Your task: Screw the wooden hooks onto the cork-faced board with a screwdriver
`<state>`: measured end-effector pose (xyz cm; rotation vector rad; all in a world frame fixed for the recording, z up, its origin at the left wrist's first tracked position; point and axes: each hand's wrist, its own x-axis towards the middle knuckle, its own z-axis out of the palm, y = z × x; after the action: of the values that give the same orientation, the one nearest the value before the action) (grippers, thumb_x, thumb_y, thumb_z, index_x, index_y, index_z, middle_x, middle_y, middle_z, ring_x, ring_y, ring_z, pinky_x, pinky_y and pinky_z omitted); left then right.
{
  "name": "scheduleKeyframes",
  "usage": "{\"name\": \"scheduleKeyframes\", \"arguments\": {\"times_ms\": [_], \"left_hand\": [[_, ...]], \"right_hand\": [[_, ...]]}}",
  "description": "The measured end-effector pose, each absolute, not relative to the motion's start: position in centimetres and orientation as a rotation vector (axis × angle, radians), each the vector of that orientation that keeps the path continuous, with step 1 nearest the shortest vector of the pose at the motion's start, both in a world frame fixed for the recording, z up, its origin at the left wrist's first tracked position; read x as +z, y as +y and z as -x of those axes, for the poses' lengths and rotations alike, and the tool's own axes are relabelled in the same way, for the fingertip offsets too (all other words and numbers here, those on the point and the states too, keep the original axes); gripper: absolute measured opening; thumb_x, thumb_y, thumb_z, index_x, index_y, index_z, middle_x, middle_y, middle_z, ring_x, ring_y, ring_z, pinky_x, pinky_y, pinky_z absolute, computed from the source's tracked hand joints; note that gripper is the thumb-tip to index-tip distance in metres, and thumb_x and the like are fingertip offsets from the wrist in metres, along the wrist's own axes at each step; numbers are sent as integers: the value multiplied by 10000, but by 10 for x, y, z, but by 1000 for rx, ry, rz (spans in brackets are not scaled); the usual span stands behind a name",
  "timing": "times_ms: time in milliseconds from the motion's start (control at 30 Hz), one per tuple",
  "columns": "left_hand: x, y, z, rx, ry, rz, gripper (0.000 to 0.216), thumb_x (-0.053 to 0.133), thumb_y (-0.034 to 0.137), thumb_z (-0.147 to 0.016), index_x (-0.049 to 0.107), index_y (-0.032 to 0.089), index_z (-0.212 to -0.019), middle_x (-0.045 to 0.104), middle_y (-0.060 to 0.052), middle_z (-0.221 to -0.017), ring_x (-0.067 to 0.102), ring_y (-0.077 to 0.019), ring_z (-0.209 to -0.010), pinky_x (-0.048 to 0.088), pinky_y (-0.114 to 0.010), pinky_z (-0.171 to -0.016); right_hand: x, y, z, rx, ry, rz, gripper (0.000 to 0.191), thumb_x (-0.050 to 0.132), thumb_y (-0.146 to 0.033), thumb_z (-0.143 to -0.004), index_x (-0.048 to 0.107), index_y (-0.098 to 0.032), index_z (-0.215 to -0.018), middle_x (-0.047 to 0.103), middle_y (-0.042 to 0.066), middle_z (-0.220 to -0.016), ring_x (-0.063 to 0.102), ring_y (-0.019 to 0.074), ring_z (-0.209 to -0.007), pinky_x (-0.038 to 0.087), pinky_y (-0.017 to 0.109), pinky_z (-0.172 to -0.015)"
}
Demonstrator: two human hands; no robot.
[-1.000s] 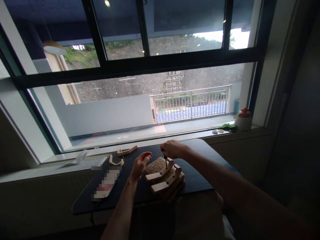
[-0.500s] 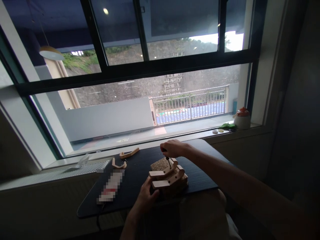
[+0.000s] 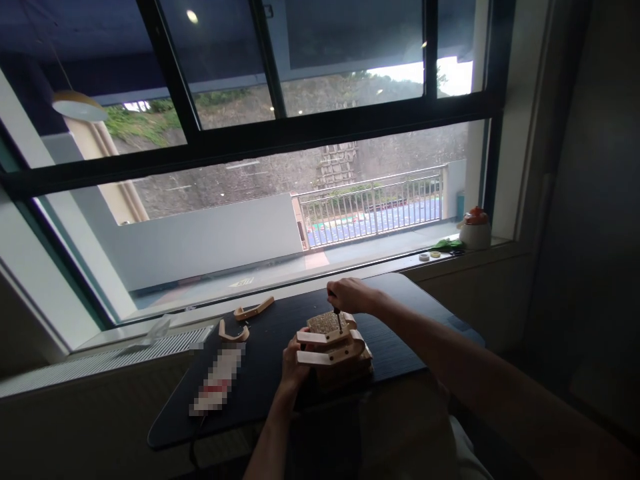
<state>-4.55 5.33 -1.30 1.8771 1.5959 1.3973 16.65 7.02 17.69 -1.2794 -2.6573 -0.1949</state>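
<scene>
In my right hand (image 3: 351,295), the fingers are wrapped round the dark handle of a screwdriver (image 3: 339,323). Its thin shaft points down onto one of two pale, curved wooden hooks (image 3: 314,358) with dark screw holes. These hooks lie side by side across a wooden block (image 3: 345,377), and a speckled, tan block (image 3: 326,323) shows behind them. At the left end of the hooks and block, my left hand (image 3: 294,360) grips the wooden piece; its fingertips are partly hidden behind it. Whether a screw sits under the tip is too small to tell.
Two more curved wooden pieces (image 3: 256,309) lie at the dark table's (image 3: 400,333) far left, with small bits beside them. A blurred-out pale object (image 3: 219,381) rests near the left edge. On the windowsill stand a white pot with an orange top (image 3: 475,229) and tape rolls (image 3: 425,257).
The view has shifted slightly. The hooks and block have turned and tilted a little, and my left hand has moved up along their left end. My right hand stays on the screwdriver, its shaft now steeper.
</scene>
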Motion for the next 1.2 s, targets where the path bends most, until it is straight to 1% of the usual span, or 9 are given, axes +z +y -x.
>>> {"name": "scheduleKeyframes", "arguments": {"times_ms": [167, 267, 400, 567, 800, 933, 1033, 1100, 1200], "left_hand": [[-15, 54, 47, 1387, 1570, -1888, 424, 524, 426, -815, 595, 159, -1137, 657, -101, -1118, 611, -244, -1027, 472, -321, -868], [-13, 53, 46, 1412, 1578, -1869, 429, 544, 429, -801, 601, 162, -1132, 653, -106, -1126, 611, -250, -1028, 472, -318, -867], [-12, 52, 46, 1403, 1582, -1856, 440, 550, 432, -798, 600, 152, -1133, 650, -112, -1125, 613, -253, -1020, 470, -328, -871], [-14, 53, 46, 1377, 1613, -1850, 456, 540, 437, -798, 591, 144, -1144, 655, -114, -1115, 618, -254, -1006, 476, -330, -851], [-11, 49, 43, 1414, 1591, -1808, 440, 552, 410, -788, 592, 141, -1135, 661, -112, -1099, 633, -238, -971, 482, -311, -830], [-7, 47, 42, 1413, 1581, -1813, 439, 556, 415, -788, 598, 137, -1126, 663, -115, -1097, 624, -246, -999, 470, -319, -856], [-7, 48, 43, 1419, 1616, -1822, 428, 564, 408, -781, 605, 143, -1114, 664, -115, -1091, 630, -250, -972, 475, -337, -845], [-9, 49, 43, 1432, 1609, -1806, 427, 579, 403, -769, 606, 147, -1110, 666, -112, -1085, 633, -250, -961, 481, -339, -837], [-12, 49, 40, 1455, 1574, -1734, 437, 593, 416, -748, 611, 149, -1092, 671, -106, -1074, 632, -250, -966, 490, -328, -828]], "right_hand": [[184, 71, -169, -181, -2657, 1331, 341, 426, -366, -854, 620, -159, -1043, 687, 132, -978, 640, 227, -852, 428, 276, -651], [192, 68, -170, -163, -2707, 1290, 309, 497, -344, -805, 617, -211, -1056, 689, 83, -997, 635, 204, -849, 423, 253, -640], [199, 64, -171, -155, -2772, 1219, 282, 515, -293, -788, 631, -243, -1040, 689, 44, -1000, 625, 178, -857, 416, 232, -640], [198, 63, -165, -184, -2795, 1208, 244, 509, -305, -814, 663, -210, -979, 694, 68, -987, 630, 187, -854, 427, 242, -651], [198, 59, -156, -296, -2755, 1277, 283, 492, -324, -835, 670, -143, -961, 686, 140, -986, 638, 232, -878, 456, 286, -679], [205, 59, -157, -306, -2789, 1269, 295, 565, -370, -779, 664, -189, -990, 693, 98, -990, 641, 229, -858, 466, 296, -664], [207, 57, -157, -302, -2821, 1233, 244, 564, -341, -784, 675, -228, -969, 699, 57, -983, 643, 205, -842, 462, 273, -643], [204, 56, -156, -303, -2833, 1223, 215, 541, -314, -806, 691, -214, -922, 703, 62, -968, 645, 194, -829, 457, 259, -630], [196, 57, -153, -316, -2811, 1244, 248, 501, -306, -840, 692, -172, -926, 699, 99, -977, 645, 201, -845, 457, 265, -646]]}}
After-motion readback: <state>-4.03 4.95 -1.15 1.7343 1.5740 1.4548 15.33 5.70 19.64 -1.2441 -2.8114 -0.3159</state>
